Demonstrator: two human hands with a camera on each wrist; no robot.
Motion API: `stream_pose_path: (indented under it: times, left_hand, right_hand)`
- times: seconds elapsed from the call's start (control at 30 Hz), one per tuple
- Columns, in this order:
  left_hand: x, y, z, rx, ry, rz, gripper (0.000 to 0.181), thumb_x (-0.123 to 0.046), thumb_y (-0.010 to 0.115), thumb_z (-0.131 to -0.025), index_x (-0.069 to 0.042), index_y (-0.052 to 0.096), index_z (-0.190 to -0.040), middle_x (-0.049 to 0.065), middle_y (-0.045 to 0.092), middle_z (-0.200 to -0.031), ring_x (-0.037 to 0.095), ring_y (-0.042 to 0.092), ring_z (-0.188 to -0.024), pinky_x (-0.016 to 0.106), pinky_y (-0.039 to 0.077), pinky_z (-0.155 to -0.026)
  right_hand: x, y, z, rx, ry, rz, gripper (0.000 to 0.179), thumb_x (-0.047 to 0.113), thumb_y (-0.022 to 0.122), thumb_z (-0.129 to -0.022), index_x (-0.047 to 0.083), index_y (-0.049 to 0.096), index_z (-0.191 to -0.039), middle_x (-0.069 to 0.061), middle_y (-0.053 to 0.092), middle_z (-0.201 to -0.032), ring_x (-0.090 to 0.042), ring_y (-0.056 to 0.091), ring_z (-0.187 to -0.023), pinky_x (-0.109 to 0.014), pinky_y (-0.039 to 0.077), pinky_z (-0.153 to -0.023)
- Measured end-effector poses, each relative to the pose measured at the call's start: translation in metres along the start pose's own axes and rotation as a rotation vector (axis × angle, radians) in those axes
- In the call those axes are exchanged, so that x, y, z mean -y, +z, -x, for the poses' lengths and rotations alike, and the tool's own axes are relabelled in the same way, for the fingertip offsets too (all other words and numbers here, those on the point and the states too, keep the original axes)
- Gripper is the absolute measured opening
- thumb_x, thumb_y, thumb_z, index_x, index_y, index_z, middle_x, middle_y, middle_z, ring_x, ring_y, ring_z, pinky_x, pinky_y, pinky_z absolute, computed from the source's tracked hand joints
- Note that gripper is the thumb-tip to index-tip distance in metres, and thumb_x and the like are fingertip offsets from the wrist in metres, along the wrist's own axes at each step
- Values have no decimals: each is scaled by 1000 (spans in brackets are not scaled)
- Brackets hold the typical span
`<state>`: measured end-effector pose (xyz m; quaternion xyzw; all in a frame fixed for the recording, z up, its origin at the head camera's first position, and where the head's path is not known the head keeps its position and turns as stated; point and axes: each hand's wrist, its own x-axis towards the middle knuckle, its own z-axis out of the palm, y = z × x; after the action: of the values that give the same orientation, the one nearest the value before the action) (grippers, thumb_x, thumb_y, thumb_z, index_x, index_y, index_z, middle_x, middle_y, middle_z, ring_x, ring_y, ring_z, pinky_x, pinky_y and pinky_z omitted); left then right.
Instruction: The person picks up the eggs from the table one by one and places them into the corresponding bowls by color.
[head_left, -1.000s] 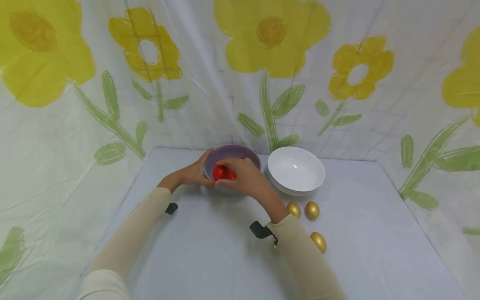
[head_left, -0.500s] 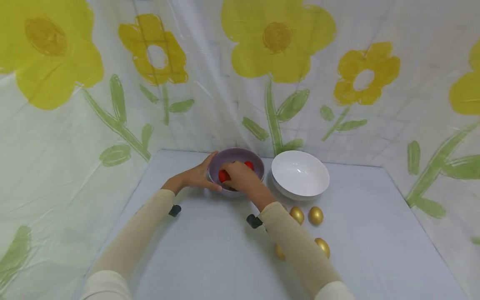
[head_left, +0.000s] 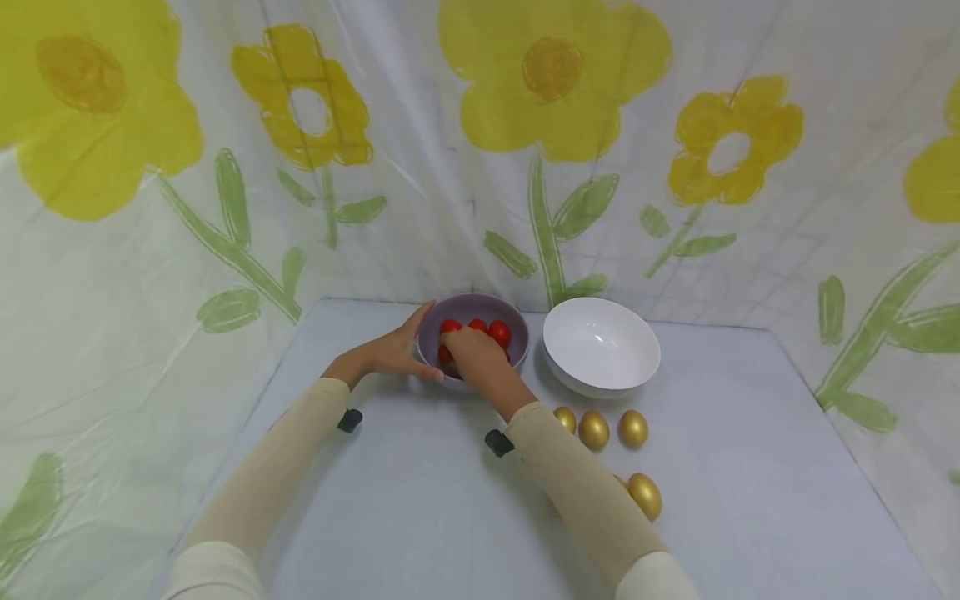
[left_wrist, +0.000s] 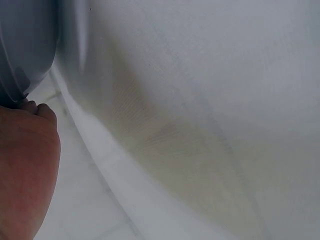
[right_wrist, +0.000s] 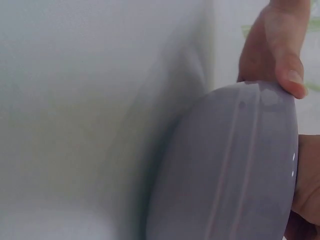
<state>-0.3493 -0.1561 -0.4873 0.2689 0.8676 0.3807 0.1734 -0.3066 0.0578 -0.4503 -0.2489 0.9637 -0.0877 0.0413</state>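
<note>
A purple bowl (head_left: 510, 312) stands at the back of the table with several red eggs (head_left: 498, 333) in it. My left hand (head_left: 390, 350) holds the bowl's left side, its thumb at the near rim; in the right wrist view that thumb reaches over the edge. My right hand (head_left: 480, 354) is down inside the bowl, its fingers around a red egg (head_left: 446, 356) at the left. Its fingertips are partly hidden by the hand itself. In the right wrist view the bowl's outer wall (right_wrist: 225, 170) hides most of that hand.
A white bowl (head_left: 600, 346) stands just right of the purple one. Several golden eggs (head_left: 633, 428) lie on the table (head_left: 420, 500) in front of it, some partly covered by my right sleeve (head_left: 585, 492). A flowered curtain (head_left: 420, 208) hangs behind the table.
My right hand, which held red eggs above the near rim, has lowered into the purple bowl. More red eggs now show there. The left hand has stayed at the bowl's side.
</note>
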Motion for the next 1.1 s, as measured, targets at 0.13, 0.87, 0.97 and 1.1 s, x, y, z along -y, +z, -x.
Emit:
stream_pose_path:
  times: [0.13,0.87,0.97,1.1]
  left_hand:
    - [-1,-2,-1,-3,-2,0,143,-58,93,-75,-31,-10,-169,0,3,-177,26,10,-162,60,20,-127]
    - [1,0,-1,9,-24,4,142,-60,92,-74,-31,-10,-169,3,4,-177,30,12,-161,64,21,-126]
    - [2,0,-2,10,-6,11,141,-57,92,-76,-29,-10,-169,4,6,-176,30,14,-160,64,22,-126]
    - [3,0,-3,8,14,14,141,-55,93,-76,-27,-9,-170,6,8,-176,31,16,-159,62,22,-126]
  right_hand:
    - [1,-2,1,-22,-2,14,33,18,81,-95,15,75,-128,-1,74,-102,-21,64,-96,-36,61,-90]
    - [-17,-41,22,-288,-67,-182,50,37,82,-95,9,70,-135,-6,78,-114,-20,73,-97,-39,61,-92]
    - [-18,-52,27,-285,-28,-214,57,42,80,-96,10,67,-141,-7,75,-126,-23,72,-112,-40,59,-98]
    - [-25,-71,34,-251,37,-296,67,47,77,-97,13,58,-151,-11,68,-140,-30,66,-125,-46,56,-104]
